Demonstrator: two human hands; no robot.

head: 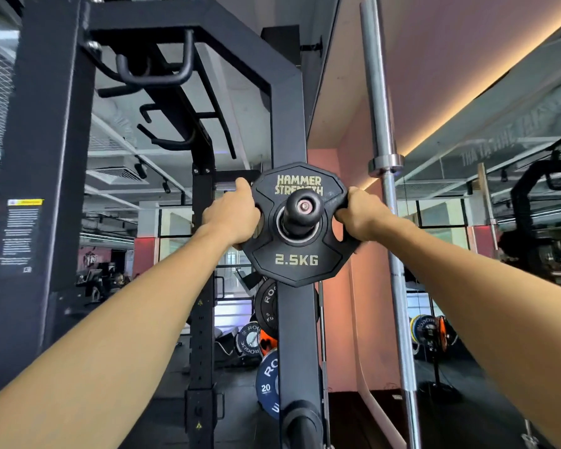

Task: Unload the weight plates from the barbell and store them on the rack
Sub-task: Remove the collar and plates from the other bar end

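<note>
A black 2.5 kg weight plate with gold lettering sits on a black storage peg that sticks out of the rack's upright post. The peg passes through the plate's centre hole. My left hand grips the plate's left edge, fingers curled into its grip slot. My right hand grips the right edge the same way. A steel barbell stands upright just right of the plate, its collar at about hand height.
A second storage peg sticks out lower on the same post. Behind the post are a blue 20 kg plate and black plates. Black pull-up handles hang overhead at left. A mirror wall lies at right.
</note>
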